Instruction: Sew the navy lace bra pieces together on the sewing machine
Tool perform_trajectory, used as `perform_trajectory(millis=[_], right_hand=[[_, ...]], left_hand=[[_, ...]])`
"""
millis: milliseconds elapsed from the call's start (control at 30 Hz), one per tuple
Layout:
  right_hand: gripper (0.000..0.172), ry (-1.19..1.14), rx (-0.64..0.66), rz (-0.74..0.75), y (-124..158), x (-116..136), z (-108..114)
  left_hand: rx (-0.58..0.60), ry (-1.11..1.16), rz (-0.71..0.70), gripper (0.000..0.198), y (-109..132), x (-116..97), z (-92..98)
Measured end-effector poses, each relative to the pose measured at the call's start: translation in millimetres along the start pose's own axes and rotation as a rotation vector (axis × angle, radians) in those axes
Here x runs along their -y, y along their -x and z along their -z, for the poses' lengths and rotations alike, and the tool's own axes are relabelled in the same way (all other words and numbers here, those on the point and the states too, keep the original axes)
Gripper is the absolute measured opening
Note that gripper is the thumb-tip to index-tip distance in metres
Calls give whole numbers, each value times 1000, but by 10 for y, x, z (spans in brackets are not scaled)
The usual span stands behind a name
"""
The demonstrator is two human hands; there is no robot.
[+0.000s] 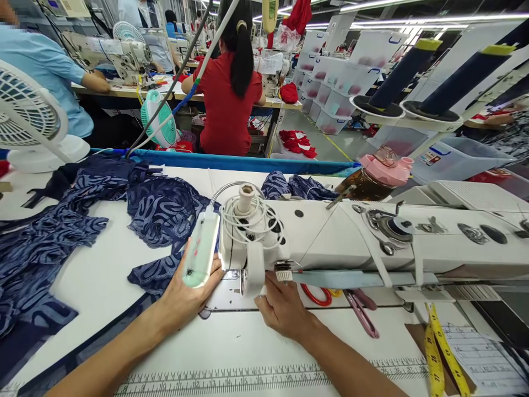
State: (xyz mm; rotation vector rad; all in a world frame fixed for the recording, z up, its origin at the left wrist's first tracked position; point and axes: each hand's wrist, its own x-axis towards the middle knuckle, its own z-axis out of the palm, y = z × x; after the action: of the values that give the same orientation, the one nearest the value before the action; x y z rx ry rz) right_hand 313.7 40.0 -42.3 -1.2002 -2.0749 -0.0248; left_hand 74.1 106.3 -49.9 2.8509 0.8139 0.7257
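Some blue cloth (152,274) lies just left of your left hand (182,299), which is nearer than your right hand (287,310). Both look bent; I can't tell what they hold.

numbers on ruler (219,380) and tape (433,358)

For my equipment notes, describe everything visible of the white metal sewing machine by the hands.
The white, metal-looking sewing machine stands upright on the white table, its long head stretching rightward. Metal fittings dot its top; pale cord coils round the post at its left end. The left hand and right hand flank that end, contact unclear; its needle is hidden.
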Motion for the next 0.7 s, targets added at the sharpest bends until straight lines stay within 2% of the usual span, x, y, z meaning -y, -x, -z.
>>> perform_trajectory(millis=[100,333,467,633,700], right_hand=[[22,47,-28,-11,-28,-37,-13],[26,131,-17,-42,-77,-30,3],[27,192,-99,-23,-23,-29,-7],[29,265,-143,124,98,-254,-232],[28,306,-215,161,140,-364,-378]], left_hand=[[22,-90,-27,38,6,25,-15],[-29,-27,-29,44,-16,22,-5],[-65,-22,-46,46,-16,-19,-3],[-23,7,-61,45,-88,-39,96],[-33,30,-37,43,-130,-42,131]])
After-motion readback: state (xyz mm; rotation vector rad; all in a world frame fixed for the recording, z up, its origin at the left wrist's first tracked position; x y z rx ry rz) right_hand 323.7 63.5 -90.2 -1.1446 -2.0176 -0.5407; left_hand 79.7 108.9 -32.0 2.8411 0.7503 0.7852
